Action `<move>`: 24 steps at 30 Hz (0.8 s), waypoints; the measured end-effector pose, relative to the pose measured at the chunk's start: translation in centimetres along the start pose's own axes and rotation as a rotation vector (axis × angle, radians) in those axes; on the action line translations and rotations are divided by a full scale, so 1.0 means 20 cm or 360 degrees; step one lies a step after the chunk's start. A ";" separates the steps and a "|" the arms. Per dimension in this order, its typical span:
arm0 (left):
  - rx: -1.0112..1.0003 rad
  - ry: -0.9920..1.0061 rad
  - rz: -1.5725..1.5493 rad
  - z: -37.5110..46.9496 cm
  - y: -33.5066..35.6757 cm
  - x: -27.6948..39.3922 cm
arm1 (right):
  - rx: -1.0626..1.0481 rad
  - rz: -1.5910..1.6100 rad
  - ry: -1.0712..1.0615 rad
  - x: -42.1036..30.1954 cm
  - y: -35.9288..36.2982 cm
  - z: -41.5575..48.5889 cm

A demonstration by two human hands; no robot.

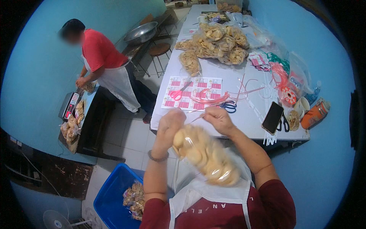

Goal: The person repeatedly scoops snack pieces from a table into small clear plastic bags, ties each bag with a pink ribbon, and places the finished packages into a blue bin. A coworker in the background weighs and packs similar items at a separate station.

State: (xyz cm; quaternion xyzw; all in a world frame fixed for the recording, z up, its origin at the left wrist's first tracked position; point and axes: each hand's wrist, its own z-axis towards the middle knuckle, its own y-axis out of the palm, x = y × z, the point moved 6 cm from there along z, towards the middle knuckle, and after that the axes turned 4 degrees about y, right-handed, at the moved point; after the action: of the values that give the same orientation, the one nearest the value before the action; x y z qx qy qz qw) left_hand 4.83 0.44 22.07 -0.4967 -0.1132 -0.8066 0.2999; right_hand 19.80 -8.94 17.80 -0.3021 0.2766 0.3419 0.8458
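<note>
A clear plastic bag of round flat biscuits (204,157) hangs tilted in front of my apron, blurred by motion. My left hand (171,123), also blurred, grips the bag's gathered neck. Between thumb and fingers of my right hand (219,119) is a thin pink ribbon (197,118) that runs toward the bag's neck; whether it loops around it I cannot tell. Just beyond my hands, pink-handled scissors (176,95) and cut pink ribbons (211,100) lie on printed label sheets (186,83). Dark blue-handled scissors (229,107) rest beside my right hand.
Filled biscuit bags (220,43) are heaped farther along the white table (226,73). A phone (272,118), a cup (301,106) and an orange bottle (315,114) stand or lie at right. A blue bin (110,197) holds bags at lower left. A co-worker (100,54) handles a bag near a scale (68,106).
</note>
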 end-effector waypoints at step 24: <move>-0.0202 -0.0495 0.1656 -0.64 0.03 -0.16 | -0.1109 0.0265 0.0270 0.02 0.39 -0.52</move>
State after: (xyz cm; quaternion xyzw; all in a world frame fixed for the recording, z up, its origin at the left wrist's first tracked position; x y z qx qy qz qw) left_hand -3.18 -4.91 13.03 -0.6177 0.1533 -0.4740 0.6085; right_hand 11.47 -11.47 8.03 -0.5758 0.2362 0.4569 0.6355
